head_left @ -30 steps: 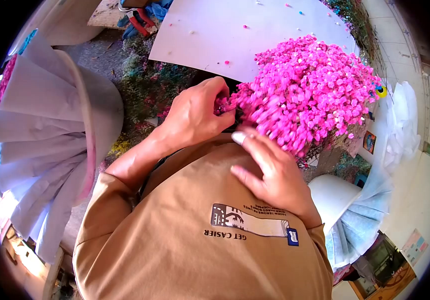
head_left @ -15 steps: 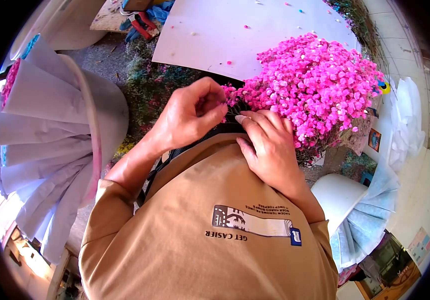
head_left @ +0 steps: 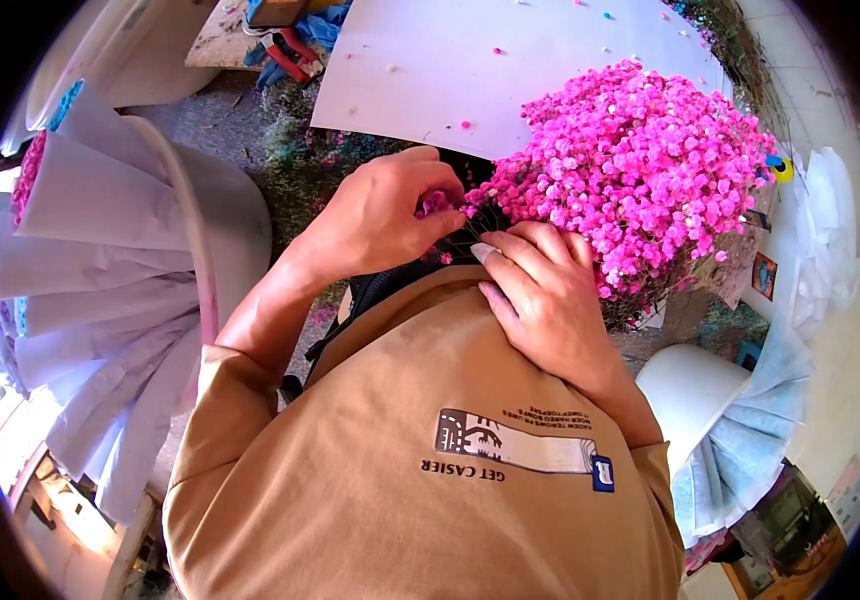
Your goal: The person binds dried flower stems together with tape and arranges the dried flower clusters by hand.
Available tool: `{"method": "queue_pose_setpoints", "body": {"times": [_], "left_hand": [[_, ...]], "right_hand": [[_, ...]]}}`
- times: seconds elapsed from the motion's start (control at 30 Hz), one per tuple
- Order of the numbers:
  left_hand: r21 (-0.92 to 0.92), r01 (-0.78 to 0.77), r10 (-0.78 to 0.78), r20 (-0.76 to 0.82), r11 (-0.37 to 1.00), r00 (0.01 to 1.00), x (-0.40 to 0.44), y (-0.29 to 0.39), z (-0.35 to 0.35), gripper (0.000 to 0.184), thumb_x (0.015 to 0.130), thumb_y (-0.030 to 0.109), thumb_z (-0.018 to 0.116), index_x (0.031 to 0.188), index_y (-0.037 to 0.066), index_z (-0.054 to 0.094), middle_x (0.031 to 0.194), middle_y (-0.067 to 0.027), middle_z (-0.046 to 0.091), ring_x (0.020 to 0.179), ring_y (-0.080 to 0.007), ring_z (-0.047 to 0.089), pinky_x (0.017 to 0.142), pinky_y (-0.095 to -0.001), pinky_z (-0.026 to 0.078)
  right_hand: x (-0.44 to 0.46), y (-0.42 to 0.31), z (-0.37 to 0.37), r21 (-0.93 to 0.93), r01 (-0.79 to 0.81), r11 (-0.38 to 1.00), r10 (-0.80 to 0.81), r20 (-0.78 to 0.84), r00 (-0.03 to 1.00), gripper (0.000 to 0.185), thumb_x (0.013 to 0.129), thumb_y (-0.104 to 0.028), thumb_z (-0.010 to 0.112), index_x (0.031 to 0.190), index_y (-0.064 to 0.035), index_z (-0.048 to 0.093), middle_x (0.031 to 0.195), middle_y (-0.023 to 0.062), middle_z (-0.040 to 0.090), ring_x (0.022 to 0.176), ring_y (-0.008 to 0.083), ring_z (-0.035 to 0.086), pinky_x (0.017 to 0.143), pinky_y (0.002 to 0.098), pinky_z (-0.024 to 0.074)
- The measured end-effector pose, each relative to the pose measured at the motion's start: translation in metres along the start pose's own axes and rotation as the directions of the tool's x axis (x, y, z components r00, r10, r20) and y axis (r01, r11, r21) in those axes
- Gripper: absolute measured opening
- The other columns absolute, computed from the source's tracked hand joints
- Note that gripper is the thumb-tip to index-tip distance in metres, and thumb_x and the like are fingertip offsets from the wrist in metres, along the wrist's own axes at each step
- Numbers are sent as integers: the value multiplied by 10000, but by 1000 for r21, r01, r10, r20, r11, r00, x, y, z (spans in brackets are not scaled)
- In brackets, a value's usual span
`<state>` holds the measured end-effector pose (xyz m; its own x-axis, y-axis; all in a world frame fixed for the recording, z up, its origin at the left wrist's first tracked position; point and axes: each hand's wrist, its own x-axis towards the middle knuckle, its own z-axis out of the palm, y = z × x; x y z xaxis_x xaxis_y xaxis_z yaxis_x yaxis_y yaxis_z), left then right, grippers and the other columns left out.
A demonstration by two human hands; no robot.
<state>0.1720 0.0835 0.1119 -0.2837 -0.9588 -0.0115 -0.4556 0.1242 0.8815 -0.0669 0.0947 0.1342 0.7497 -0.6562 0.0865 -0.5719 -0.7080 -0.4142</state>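
Observation:
A big bunch of bright pink dried baby's breath leans out to the right in front of my body. My right hand presses round its thin dark stems close to the brown shirt, fingers bent and together. One of its fingertips has a pale wrap. To the left of the stems is my left hand, curled closed with a small pink sprig showing between thumb and fingers. The lower ends of the stems are hidden by the hands and shirt.
A white board with scattered loose blossoms lies ahead. On the left, a large tub holds paper-wrapped bunches. Red-handled pruners lie at the far left. A white bucket with bluish wrapping stands on the right.
My left hand has turned, and pink blossoms now show in its fingers. My right hand keeps its place on the stems. The whole view has shifted slightly.

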Motion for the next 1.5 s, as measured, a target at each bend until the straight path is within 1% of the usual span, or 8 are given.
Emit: {"method": "queue_pose_setpoints", "body": {"times": [0.2,0.43,0.67,0.9,0.97,1.23,1.43,1.5], "left_hand": [[-21,116,-115,38,993,993,-7,-8,4,126,894,31,711,1005,-20,680,847,-62,610,695,-129,608,611,-281,473],[-780,277,-381,54,561,923,-3,-12,-12,321,1056,355,542,986,50,614,755,40,498,590,-26,330,512,-212,239],[-231,337,-276,258,913,926,9,-17,-5,178,932,104,713,1030,-28,646,855,-18,659,775,-75,591,693,-267,496],[-498,255,-351,-107,829,930,-4,-1,-4,162,1004,195,624,1028,36,647,785,39,558,672,-32,472,590,-202,370],[-661,318,-325,117,680,938,-18,-1,-24,232,996,262,633,1056,39,648,803,45,570,687,-28,458,599,-191,348],[86,-22,30,-88,996,996,-35,5,26,198,817,81,774,978,21,676,845,-152,619,741,-334,636,653,-390,522],[-799,234,-305,67,554,950,-17,-8,-6,130,1007,102,585,917,13,616,723,23,491,640,-63,453,563,-235,362],[-746,286,-340,84,602,937,7,-4,-7,133,983,120,631,956,-10,642,697,15,516,642,-72,484,576,-249,405]], "right_hand": [[0,2,2,18,16,1000,-15,-4,1000,350,790,-129,779,1129,-68,715,1201,34,690,1133,234,599,944,413,417],[-1,4,3,26,66,997,-65,-33,997,288,811,-124,741,1084,-35,718,1164,49,671,1116,236,585,923,420,424],[-3,6,3,34,78,996,-77,-32,997,269,810,-122,738,1061,-26,723,1158,52,671,1114,245,588,932,427,426],[-2,8,3,55,31,998,-29,-29,999,342,789,-118,776,1120,-57,713,1195,47,688,1122,240,608,949,416,426],[-1,8,4,38,23,999,-20,-65,998,331,791,-131,760,1103,-33,711,1156,55,670,1115,239,592,934,412,431],[0,8,5,34,22,999,-20,-53,998,352,782,-134,768,1114,-32,708,1160,55,669,1116,237,595,937,413,433],[-2,7,2,54,26,998,-24,-32,999,356,789,-132,780,1127,-44,710,1189,64,693,1118,254,615,951,422,435],[-2,7,2,64,63,996,-61,-36,997,339,784,-131,780,1103,-40,710,1162,61,667,1115,248,596,938,419,438]]}}
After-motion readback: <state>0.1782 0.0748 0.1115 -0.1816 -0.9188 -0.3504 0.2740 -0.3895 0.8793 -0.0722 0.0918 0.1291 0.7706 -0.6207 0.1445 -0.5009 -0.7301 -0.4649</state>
